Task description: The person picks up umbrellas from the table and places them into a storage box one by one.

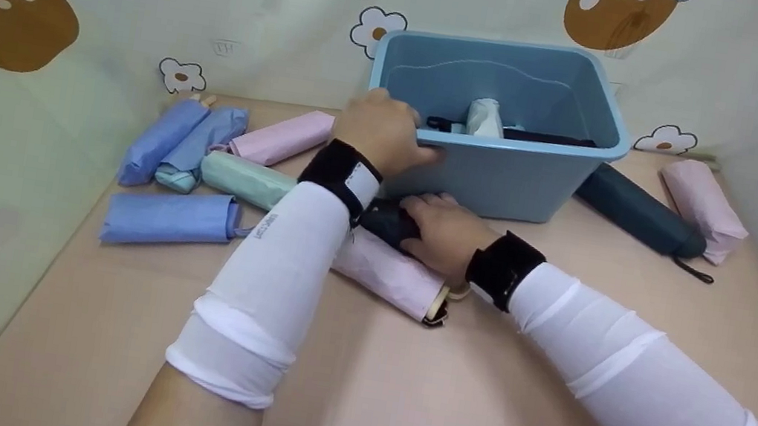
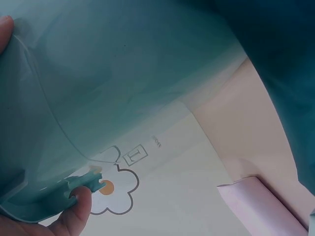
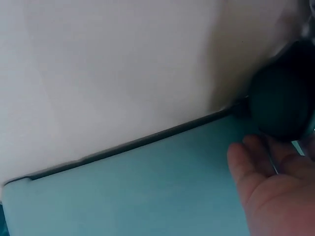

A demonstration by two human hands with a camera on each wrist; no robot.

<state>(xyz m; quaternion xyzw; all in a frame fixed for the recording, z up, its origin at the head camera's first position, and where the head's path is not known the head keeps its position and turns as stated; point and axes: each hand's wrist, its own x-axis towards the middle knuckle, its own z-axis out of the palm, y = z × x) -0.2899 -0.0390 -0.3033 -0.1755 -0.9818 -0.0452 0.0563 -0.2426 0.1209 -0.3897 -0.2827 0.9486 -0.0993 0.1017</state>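
My left hand (image 1: 378, 130) grips the near left rim of a light blue plastic bin (image 1: 486, 176), fingers over the edge and thumb outside. In the left wrist view a fingertip (image 2: 78, 206) curls at the edge of the bin (image 2: 123, 73). My right hand (image 1: 447, 234) holds a dark folded umbrella (image 1: 389, 222) low in front of the bin. Its round dark end (image 3: 280, 103) shows against the fingers in the right wrist view. Below it lies a pale pink folded umbrella (image 1: 393, 271). Inside the bin are a white folded umbrella (image 1: 485, 118) and a black one (image 1: 548, 139).
At the left lie blue folded umbrellas (image 1: 168, 217), a mint green one (image 1: 245, 179) and a pink one (image 1: 283, 137). Right of the bin are a dark teal umbrella (image 1: 642, 211) and another pink one (image 1: 703, 205). A patterned cloth (image 1: 290, 4) hangs behind the table.
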